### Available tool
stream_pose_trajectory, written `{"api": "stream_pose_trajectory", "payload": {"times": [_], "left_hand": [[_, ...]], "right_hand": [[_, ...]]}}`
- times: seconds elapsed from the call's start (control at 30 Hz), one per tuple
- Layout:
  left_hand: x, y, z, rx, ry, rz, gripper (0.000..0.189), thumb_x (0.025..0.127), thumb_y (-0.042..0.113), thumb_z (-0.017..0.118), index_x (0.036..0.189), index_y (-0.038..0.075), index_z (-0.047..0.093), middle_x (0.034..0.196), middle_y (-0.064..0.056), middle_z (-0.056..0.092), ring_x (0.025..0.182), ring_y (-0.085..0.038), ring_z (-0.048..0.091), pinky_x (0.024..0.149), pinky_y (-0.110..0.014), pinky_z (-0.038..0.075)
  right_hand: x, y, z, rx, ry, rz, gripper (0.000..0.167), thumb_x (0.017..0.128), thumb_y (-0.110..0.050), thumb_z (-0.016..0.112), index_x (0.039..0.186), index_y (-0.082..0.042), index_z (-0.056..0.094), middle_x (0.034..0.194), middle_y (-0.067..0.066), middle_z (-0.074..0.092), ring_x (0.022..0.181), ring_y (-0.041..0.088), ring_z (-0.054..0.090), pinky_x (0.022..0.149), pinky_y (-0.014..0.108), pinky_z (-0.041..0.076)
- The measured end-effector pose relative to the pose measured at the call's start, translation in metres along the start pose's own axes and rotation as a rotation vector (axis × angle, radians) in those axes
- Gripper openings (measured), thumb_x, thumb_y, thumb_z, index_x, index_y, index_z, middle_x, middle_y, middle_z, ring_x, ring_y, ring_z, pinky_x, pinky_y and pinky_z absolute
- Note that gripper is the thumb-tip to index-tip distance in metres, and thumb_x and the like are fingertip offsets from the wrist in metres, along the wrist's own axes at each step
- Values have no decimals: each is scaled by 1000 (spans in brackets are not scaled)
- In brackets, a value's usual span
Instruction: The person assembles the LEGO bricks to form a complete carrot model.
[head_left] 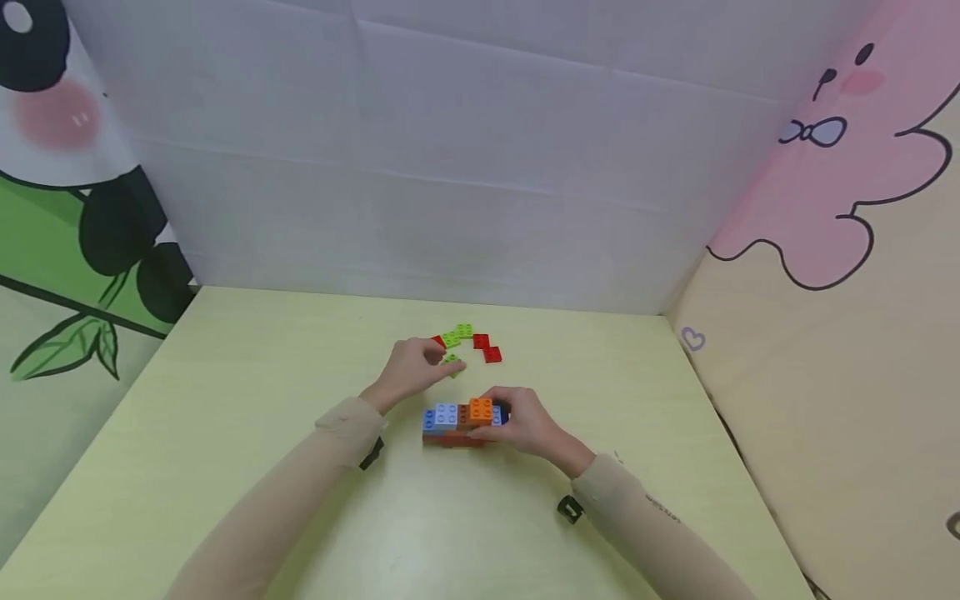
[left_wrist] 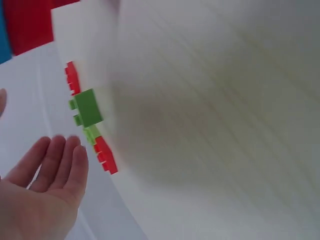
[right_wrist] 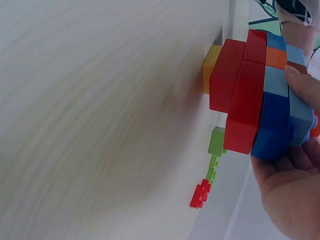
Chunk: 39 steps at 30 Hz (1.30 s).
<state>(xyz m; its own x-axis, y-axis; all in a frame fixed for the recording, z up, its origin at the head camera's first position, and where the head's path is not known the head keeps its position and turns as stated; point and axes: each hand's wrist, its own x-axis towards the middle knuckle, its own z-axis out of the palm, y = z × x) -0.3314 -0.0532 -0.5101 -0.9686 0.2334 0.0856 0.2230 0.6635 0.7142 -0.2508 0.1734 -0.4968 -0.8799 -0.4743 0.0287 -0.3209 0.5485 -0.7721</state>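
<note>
twice at risk: gripping the brick stack [head_left: 446, 415], nearer than the loose bricks [head_left: 481, 341], with right hand [head_left: 531, 422], may break it by over-squeezing; reaching straight-fingered, empty, with left hand [head_left: 407, 367], may knock green brick [left_wrist: 88, 108] away by overreaching.

Above the pale wooden table [head_left: 225, 417], the scene is viewed forward and downward from the head at some distance, with the left hand [head_left: 409, 367] and right hand [head_left: 527, 423] both framed. From the left wrist, the table is seen close and rolled sideways. From the right wrist, likewise rolled, a stacked block of red, blue and orange plastic bricks [right_wrist: 245, 100] is shown nearest. Small red and lime-green studded plastic bricks [head_left: 465, 331] are shared by all three views.
</note>
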Motion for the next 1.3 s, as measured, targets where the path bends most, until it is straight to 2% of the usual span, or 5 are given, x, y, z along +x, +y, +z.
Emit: {"api": "stream_pose_trajectory", "payload": {"times": [0.37,0.63,0.83,1.13,1.3], "left_hand": [[21,-7,21,132,-37,-69,64,70,43,83,114,0,65,109,-11,63,94,-24,55,86,-39,47],[24,-10,22,119,-55,-80,45,78,20,77,116,-2,65,110,-13,62,97,-26,52,90,-43,44],[16,0,15,99,-85,-44,45,78,18,77,117,0,65,111,-10,62,97,-24,53,90,-41,44],[-6,15,-12,100,-84,90,43,76,13,75,117,1,65,107,-8,64,90,-20,56,80,-37,48],[-18,21,-22,108,-95,116,42,78,15,75,117,3,66,103,-6,64,87,-20,59,75,-32,50]], "right_hand": [[2,-2,3,-1,-2,16,38,75,-34,82,106,-19,67,97,-11,63,89,14,57,77,27,49],[3,-2,5,-20,-3,23,37,75,-33,82,106,-20,67,97,-12,62,89,13,56,76,26,49],[1,-2,1,-32,2,20,37,75,-33,82,105,-20,67,96,-11,62,89,13,56,76,26,50],[1,-2,1,-33,4,-3,38,75,-36,82,105,-18,67,96,-10,62,88,14,57,75,27,50],[1,-1,1,-42,4,-11,40,75,-37,82,106,-18,67,97,-10,62,88,14,57,75,27,50]]}}
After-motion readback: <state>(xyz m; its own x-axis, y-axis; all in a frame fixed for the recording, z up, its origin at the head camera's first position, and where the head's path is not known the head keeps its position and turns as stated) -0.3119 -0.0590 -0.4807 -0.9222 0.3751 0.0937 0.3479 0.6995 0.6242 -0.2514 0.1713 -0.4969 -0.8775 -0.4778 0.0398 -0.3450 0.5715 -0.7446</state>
